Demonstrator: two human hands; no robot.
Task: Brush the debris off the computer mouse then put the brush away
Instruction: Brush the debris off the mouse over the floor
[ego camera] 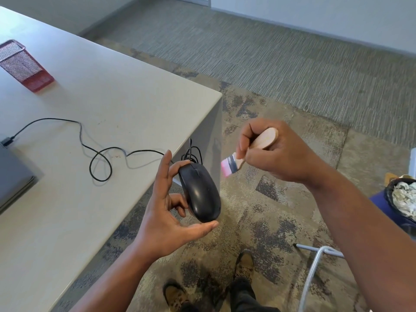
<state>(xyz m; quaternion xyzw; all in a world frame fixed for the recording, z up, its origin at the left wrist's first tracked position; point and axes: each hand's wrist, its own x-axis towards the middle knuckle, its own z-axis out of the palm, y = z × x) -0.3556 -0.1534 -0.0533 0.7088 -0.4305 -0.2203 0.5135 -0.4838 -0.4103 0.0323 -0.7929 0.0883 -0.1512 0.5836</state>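
A black wired computer mouse [200,192] is held off the table's corner, above the carpet, pinched lengthwise between the thumb and fingers of my left hand [167,212]. Its black cable [99,154] loops back across the tabletop to a plug at the far left. My right hand [274,152] grips a small brush [243,156] by its pale wooden handle. The pink bristles point down-left and hover just right of the mouse's front end, a short gap away from it.
The grey table [112,104] fills the left side, with a red mesh holder [23,65] at the back left and a closed grey laptop [13,176] at the left edge. A bin with crumpled paper [403,199] stands on the carpet at right, and a metal frame [315,266] is lower right.
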